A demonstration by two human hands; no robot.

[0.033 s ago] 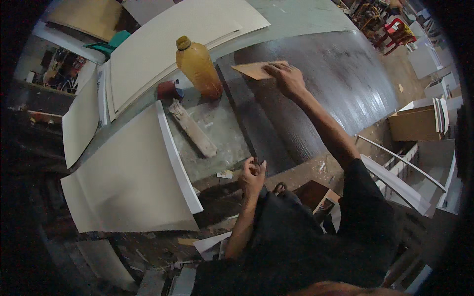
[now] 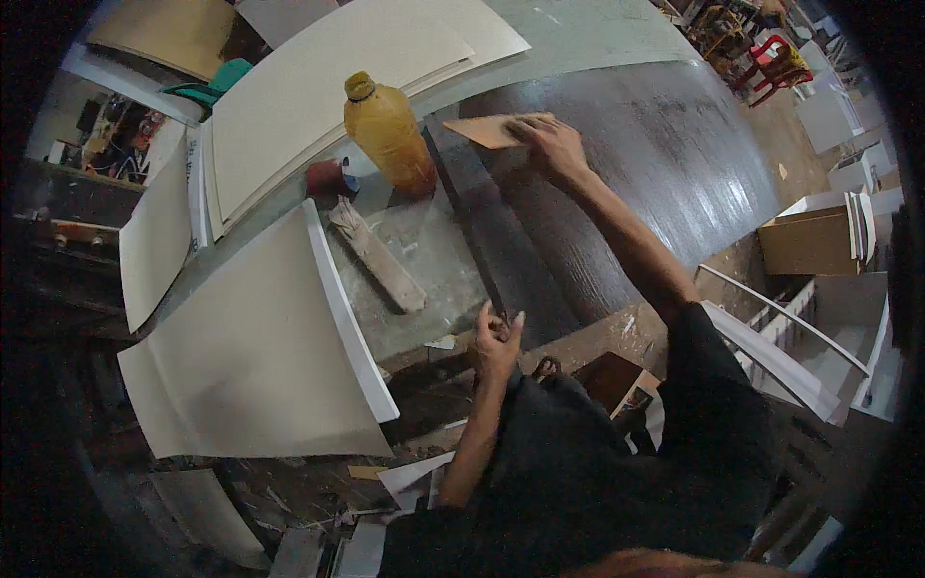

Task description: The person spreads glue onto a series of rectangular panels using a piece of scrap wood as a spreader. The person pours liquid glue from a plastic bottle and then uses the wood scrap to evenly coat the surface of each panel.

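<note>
My right hand (image 2: 551, 146) grips a thin, flat tan board piece (image 2: 480, 131) against the glossy dark sheet (image 2: 626, 144), near its far left part. Streaks and shine on the sheet look wet. By the sheet's near left corner, my left hand (image 2: 497, 349) is raised with thumb and forefinger apart and the other fingers curled; nothing shows in it. Between the hands and the pale panels stand a yellow plastic bottle (image 2: 390, 135) with darker liquid at the bottom, a small reddish-brown cup (image 2: 330, 178), and a lying pale, stained bar (image 2: 376, 252).
Large off-white panels (image 2: 289, 106) cover the table's far left side, and a curved pale sheet (image 2: 241, 356) overhangs at the near left. To the right are a cardboard box (image 2: 814, 241), white panel pieces and a red chair (image 2: 774, 72). A brown box (image 2: 612, 380) sits by my legs.
My right hand has moved slightly to the left with the tan board piece. The thumb and forefinger of my left hand have spread a little.
</note>
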